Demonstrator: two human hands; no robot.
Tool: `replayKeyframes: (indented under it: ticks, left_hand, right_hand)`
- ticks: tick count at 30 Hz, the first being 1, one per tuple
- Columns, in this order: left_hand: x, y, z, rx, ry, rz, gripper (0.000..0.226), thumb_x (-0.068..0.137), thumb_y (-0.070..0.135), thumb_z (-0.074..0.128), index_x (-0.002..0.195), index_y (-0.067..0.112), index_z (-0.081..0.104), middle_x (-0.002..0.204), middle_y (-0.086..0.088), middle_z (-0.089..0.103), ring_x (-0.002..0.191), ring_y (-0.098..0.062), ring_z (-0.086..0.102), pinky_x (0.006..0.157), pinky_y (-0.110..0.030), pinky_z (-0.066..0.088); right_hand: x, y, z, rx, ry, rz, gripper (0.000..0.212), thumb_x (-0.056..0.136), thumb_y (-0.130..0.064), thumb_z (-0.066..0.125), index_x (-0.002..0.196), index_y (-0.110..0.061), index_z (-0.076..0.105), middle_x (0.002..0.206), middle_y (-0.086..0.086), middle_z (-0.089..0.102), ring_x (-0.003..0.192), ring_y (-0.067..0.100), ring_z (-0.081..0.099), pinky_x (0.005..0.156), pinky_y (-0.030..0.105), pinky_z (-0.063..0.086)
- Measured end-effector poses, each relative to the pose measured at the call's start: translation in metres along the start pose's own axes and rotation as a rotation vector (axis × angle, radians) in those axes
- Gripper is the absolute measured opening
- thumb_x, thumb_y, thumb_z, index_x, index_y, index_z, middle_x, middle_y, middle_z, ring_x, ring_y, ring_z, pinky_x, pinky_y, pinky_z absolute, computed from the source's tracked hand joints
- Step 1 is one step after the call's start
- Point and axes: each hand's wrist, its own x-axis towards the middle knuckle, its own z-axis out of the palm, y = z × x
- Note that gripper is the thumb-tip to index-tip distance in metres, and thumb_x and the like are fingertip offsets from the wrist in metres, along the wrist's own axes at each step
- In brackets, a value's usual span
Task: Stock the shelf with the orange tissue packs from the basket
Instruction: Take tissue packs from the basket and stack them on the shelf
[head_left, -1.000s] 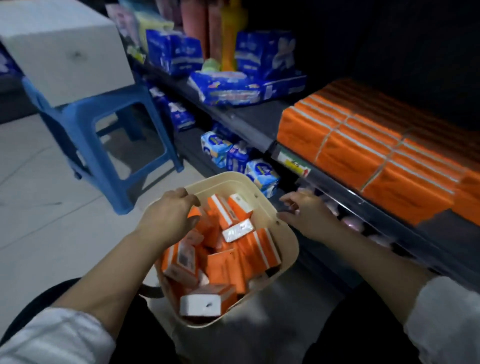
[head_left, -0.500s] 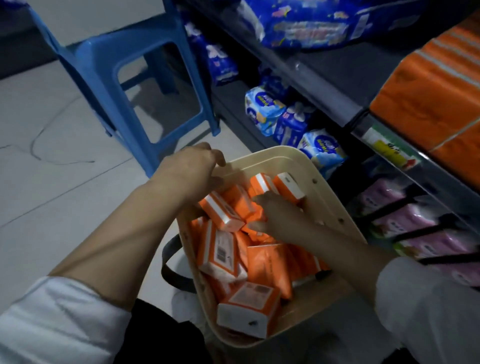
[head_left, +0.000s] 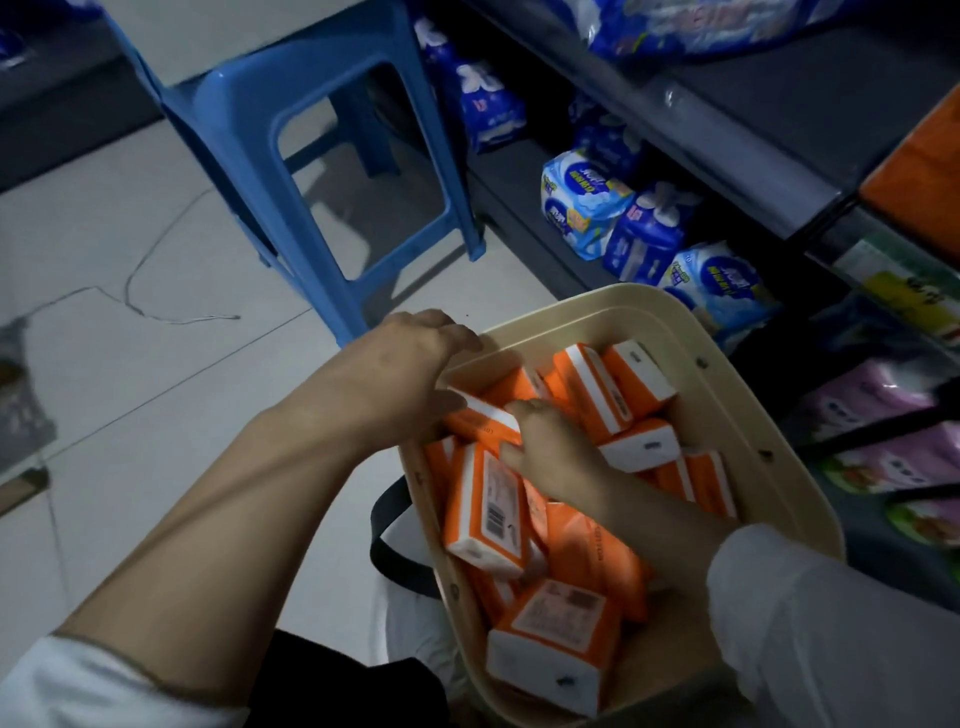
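A cream basket (head_left: 727, 400) sits low in front of me, holding several orange tissue packs with white ends. My left hand (head_left: 400, 369) reaches over the basket's left rim and grips one orange tissue pack (head_left: 480, 422) at its near end, thumb on top. My right hand (head_left: 556, 449) is inside the basket with its fingers curled over the same pack's other end. Another pack (head_left: 488, 514) stands on edge just below the hands. Orange packs stacked on the grey shelf (head_left: 748, 171) show at the upper right edge (head_left: 919, 171).
A blue plastic stool (head_left: 291, 119) stands on the tiled floor left of the shelving. Blue-and-white packs (head_left: 582, 202) fill the lower shelf behind the basket and pink packs (head_left: 883, 452) lie to its right. A black handle (head_left: 387, 540) hangs off the basket's left side.
My right hand left the basket's right rim and went inside onto the pack my left hand holds. The view tilted down, so most of the shelf's orange stack dropped out of sight.
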Motion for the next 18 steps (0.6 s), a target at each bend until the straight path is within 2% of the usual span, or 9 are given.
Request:
replayKeyframes:
  ticks: [2, 4, 6, 8, 11, 13, 15, 16, 18]
  left_hand:
    - [0.002, -0.003, 0.004, 0.007, -0.004, 0.023, 0.058, 0.082, 0.029, 0.067, 0.135, 0.029, 0.045, 0.129, 0.004, 0.051, 0.118, -0.019, 0.047, 0.094, -0.04, 0.046]
    - [0.003, -0.002, 0.006, 0.031, -0.014, 0.029, 0.064, 0.078, 0.035, 0.07, 0.136, 0.034, 0.041, 0.132, 0.006, 0.048, 0.121, -0.019, 0.044, 0.095, -0.043, 0.045]
    - [0.003, 0.001, 0.007, 0.053, -0.013, 0.007, 0.073, 0.076, 0.039, 0.072, 0.138, 0.036, 0.035, 0.138, 0.007, 0.043, 0.126, -0.019, 0.038, 0.099, -0.046, 0.041]
    - [0.003, 0.004, 0.006, 0.062, -0.021, -0.035, 0.079, 0.076, 0.039, 0.072, 0.142, 0.034, 0.028, 0.142, 0.006, 0.038, 0.129, -0.02, 0.033, 0.102, -0.047, 0.038]
    - [0.002, 0.01, 0.001, 0.037, -0.004, -0.059, 0.071, 0.078, 0.038, 0.07, 0.138, 0.029, 0.032, 0.134, 0.003, 0.044, 0.123, -0.021, 0.041, 0.1, -0.047, 0.04]
    - [0.002, 0.013, -0.003, 0.028, 0.055, -0.08, 0.06, 0.078, 0.041, 0.069, 0.128, 0.028, 0.04, 0.124, 0.004, 0.051, 0.112, -0.019, 0.05, 0.09, -0.043, 0.047]
    - [0.001, 0.015, -0.005, 0.038, 0.112, -0.127, 0.057, 0.078, 0.046, 0.068, 0.125, 0.026, 0.042, 0.121, 0.003, 0.052, 0.106, -0.02, 0.053, 0.082, -0.04, 0.049]
    - [0.001, 0.015, -0.006, 0.04, 0.135, -0.152, 0.057, 0.078, 0.047, 0.067, 0.124, 0.024, 0.043, 0.12, 0.002, 0.053, 0.104, -0.021, 0.054, 0.08, -0.038, 0.049]
    - [0.001, 0.015, -0.006, 0.021, 0.153, -0.193, 0.058, 0.077, 0.05, 0.067, 0.123, 0.023, 0.043, 0.119, 0.0, 0.054, 0.102, -0.022, 0.055, 0.078, -0.038, 0.048]
  right_hand:
    - [0.001, 0.006, -0.017, 0.106, -0.03, -0.028, 0.036, 0.082, -0.026, 0.062, 0.114, -0.009, 0.058, 0.109, 0.011, 0.063, 0.101, 0.027, 0.059, 0.086, 0.035, 0.047]
    - [-0.001, 0.007, -0.044, 0.155, -0.05, -0.055, 0.036, 0.081, -0.02, 0.064, 0.115, -0.01, 0.058, 0.103, 0.002, 0.063, 0.097, 0.019, 0.059, 0.08, 0.026, 0.043]
    - [-0.004, 0.004, -0.072, 0.255, -0.074, -0.063, 0.034, 0.08, -0.012, 0.062, 0.114, -0.016, 0.059, 0.089, -0.01, 0.058, 0.083, 0.007, 0.055, 0.073, 0.022, 0.04]
    - [-0.01, -0.001, -0.095, 0.37, -0.09, -0.088, 0.031, 0.08, -0.007, 0.06, 0.106, -0.024, 0.059, 0.081, -0.015, 0.057, 0.075, 0.001, 0.054, 0.067, 0.02, 0.044]
    - [-0.018, -0.006, -0.118, 0.45, -0.076, -0.126, 0.028, 0.083, -0.008, 0.06, 0.1, -0.03, 0.057, 0.084, -0.014, 0.061, 0.077, -0.002, 0.057, 0.069, 0.014, 0.047]
    - [-0.017, -0.001, -0.125, 0.492, -0.065, -0.122, 0.028, 0.084, -0.017, 0.063, 0.109, -0.03, 0.058, 0.092, -0.013, 0.063, 0.086, -0.001, 0.059, 0.076, 0.014, 0.048]
    - [-0.015, 0.012, -0.126, 0.483, -0.032, -0.066, 0.046, 0.078, -0.035, 0.07, 0.12, -0.027, 0.055, 0.105, -0.011, 0.063, 0.101, 0.004, 0.059, 0.086, 0.023, 0.049]
    - [-0.014, 0.022, -0.124, 0.444, -0.008, -0.026, 0.052, 0.072, -0.041, 0.073, 0.119, -0.027, 0.055, 0.109, -0.012, 0.062, 0.106, 0.007, 0.058, 0.087, 0.025, 0.048]
    - [-0.016, 0.042, -0.114, 0.275, 0.022, 0.065, 0.058, 0.067, -0.039, 0.079, 0.118, -0.023, 0.055, 0.113, -0.008, 0.06, 0.109, 0.013, 0.056, 0.087, 0.026, 0.045]
